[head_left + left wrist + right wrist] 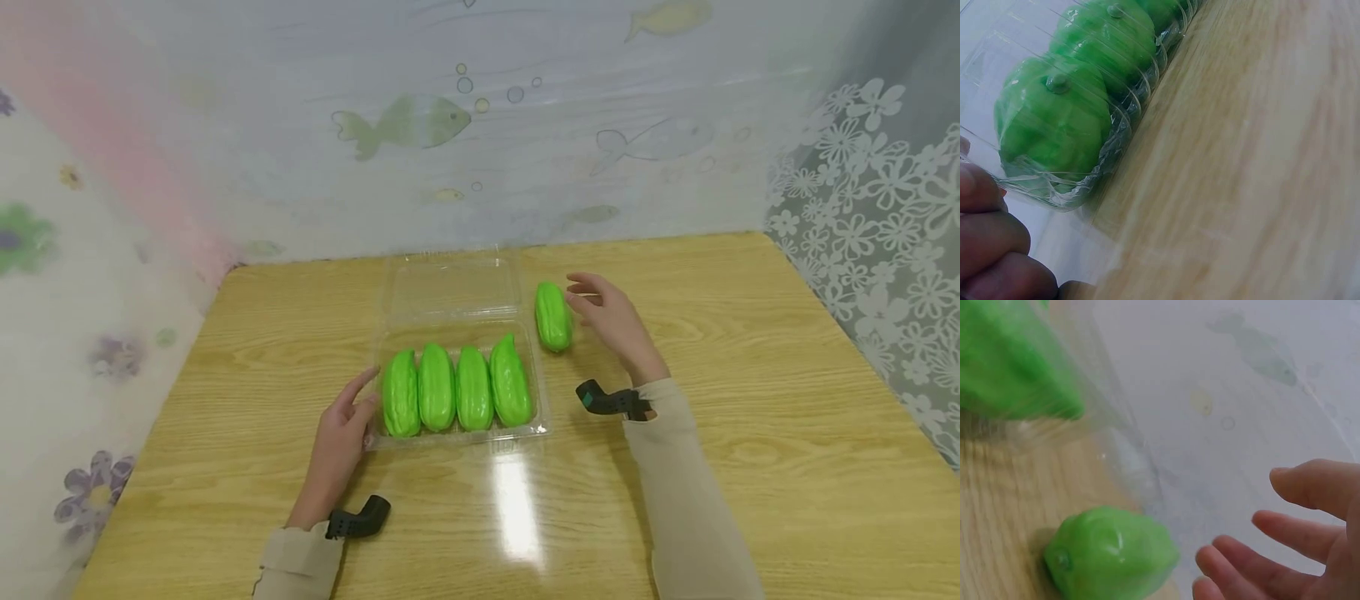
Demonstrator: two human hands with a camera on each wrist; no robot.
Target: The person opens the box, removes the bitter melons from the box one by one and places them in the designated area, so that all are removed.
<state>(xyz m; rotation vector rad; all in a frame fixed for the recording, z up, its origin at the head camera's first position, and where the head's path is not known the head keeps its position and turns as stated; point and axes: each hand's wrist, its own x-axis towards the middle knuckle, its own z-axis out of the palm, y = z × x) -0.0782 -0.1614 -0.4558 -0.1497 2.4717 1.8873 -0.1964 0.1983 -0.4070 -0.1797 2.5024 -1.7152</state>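
Note:
Several glossy green ridged gourds lie side by side in a clear plastic clamshell box, whose lid is folded back. My left hand grips the box's left rim, with its fingers bent beside the corner in the left wrist view. One more green gourd lies on the table to the right of the box. Close to that gourd's right side is my right hand, its fingers loosely spread and holding nothing. In the right wrist view a gap shows between the fingers and this gourd.
The wooden table runs back to a pale wall covering printed with fish. Flowered coverings stand at the left and right sides. A black wrist mount sits on each wrist.

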